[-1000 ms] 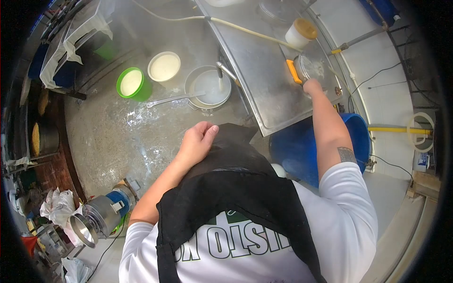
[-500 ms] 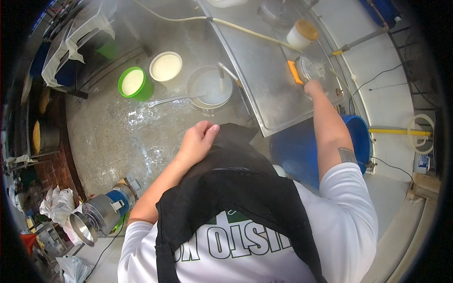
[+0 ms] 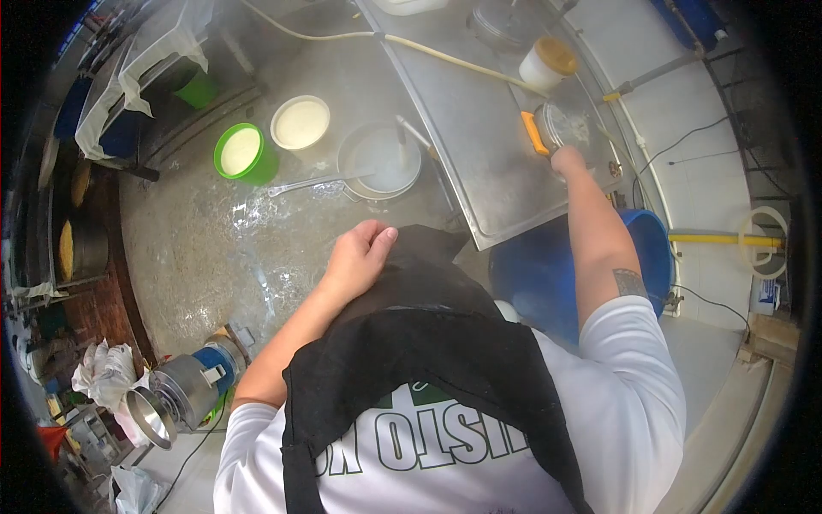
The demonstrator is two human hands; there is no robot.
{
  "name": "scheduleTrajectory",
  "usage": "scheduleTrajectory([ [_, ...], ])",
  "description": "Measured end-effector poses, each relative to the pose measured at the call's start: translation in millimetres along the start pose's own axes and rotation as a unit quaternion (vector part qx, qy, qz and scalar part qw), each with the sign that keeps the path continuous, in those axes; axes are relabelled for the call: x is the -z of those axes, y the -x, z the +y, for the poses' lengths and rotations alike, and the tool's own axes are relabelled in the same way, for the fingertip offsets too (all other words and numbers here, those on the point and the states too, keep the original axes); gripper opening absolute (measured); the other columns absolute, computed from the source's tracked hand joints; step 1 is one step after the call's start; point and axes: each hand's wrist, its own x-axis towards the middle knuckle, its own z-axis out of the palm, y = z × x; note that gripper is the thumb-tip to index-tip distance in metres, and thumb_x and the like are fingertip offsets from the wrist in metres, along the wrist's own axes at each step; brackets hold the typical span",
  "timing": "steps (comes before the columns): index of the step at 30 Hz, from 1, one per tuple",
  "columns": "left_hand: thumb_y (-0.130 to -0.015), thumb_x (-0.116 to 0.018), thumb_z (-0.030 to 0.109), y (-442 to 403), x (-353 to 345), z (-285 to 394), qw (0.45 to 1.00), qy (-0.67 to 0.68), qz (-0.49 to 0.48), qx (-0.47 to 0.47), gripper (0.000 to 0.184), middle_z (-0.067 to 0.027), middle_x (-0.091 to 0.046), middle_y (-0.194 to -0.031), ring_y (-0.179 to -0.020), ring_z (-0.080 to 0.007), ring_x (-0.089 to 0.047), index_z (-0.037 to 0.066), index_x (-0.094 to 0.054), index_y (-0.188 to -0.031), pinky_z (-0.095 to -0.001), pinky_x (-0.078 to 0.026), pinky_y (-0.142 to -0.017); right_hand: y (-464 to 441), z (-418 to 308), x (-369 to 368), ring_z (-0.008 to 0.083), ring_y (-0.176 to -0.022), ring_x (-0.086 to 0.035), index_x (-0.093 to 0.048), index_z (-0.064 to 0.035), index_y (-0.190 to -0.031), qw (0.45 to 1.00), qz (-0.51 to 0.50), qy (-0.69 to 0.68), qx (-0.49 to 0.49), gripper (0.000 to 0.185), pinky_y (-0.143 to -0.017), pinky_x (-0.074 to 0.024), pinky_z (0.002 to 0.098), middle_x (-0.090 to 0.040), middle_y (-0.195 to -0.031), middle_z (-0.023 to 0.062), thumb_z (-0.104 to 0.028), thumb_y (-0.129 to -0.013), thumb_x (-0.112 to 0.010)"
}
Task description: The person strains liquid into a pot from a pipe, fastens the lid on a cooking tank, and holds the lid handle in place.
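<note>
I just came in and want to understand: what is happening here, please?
The person's right hand reaches to a round container beside an orange handle on the metal counter; its grip is hidden. The left hand is loosely curled near the black apron. On the floor stand a green bucket and a white bucket, both with pale contents, and a metal pot with a long-handled utensil across its rim.

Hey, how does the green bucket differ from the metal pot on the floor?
The green bucket is narrower, the metal pot wider. The bucket's contents look creamy, the pot's contents greyer. A metal utensil rests in the pot, none in the bucket. Both stand on the wet floor.
</note>
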Motion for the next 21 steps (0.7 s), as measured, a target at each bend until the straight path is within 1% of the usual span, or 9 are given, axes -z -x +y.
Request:
scheduleTrajectory([
  [5, -0.097, -0.058, 0.029, 0, -1, -2, 1.0, 0.003, 0.002, 0.001, 0.033, -0.019, -0.067, -0.081, -0.076, -0.0301, -0.066, -0.002, -0.066, -0.102, -0.0398, -0.05, -0.072, -1, 1, 0, 0.0348, -0.116, -0.062, -0.07, -0.0016, -0.112, 0.999, -0.016, 0.04, 0.025, 0.034, -0.097, -0.0498, 0.0404, -0.065, -0.123, 0.0203, -0.011, -0.081, -0.062],
  [8, -0.097, -0.058, 0.029, 0, -2, -4, 1.0, 0.004, 0.004, 0.005, 0.032, -0.0188, -0.068, -0.081, -0.076, -0.0301, -0.066, -0.002, -0.066, -0.102, -0.0397, -0.05, -0.072, 10, -3, 7, 0.0347, -0.116, -0.062, -0.07, -0.0014, -0.111, 0.999, -0.004, 0.031, 0.019, 0.033, -0.097, -0.05, 0.0405, -0.065, -0.122, 0.0205, -0.012, -0.082, -0.061],
  [10, -0.097, -0.058, 0.029, 0, -3, -7, 1.0, 0.005, 0.013, -0.014, 0.032, -0.0188, -0.068, -0.081, -0.076, -0.0301, -0.066, -0.001, -0.067, -0.102, -0.0396, -0.05, -0.072, 7, -2, 5, 0.0346, -0.116, -0.062, -0.07, -0.0013, -0.111, 0.999, -0.002, 0.029, 0.019, 0.032, -0.097, -0.05, 0.0407, -0.065, -0.122, 0.0207, -0.013, -0.083, -0.06],
  [14, -0.097, -0.059, 0.029, 0, -4, -10, 1.0, 0.011, 0.014, -0.013, 0.032, -0.0189, -0.068, -0.081, -0.075, -0.0303, -0.066, -0.001, -0.067, -0.102, -0.0397, -0.05, -0.071, 1, 1, 0, 0.0346, -0.116, -0.062, -0.071, -0.0008, -0.11, 1.0, 0.004, 0.019, 0.019, 0.031, -0.097, -0.0499, 0.0411, -0.065, -0.121, 0.0213, -0.013, -0.084, -0.059],
  [21, -0.097, -0.059, 0.029, 2, -3, -10, 1.0, 0.009, 0.011, -0.011, 0.033, -0.0188, -0.068, -0.08, -0.075, -0.0302, -0.066, -0.002, -0.066, -0.102, -0.0396, -0.05, -0.071, 2, 0, 2, 0.0348, -0.116, -0.062, -0.071, -0.001, -0.109, 1.0, 0.001, 0.02, 0.019, 0.031, -0.097, -0.0499, 0.0411, -0.065, -0.12, 0.021, -0.014, -0.082, -0.061],
])
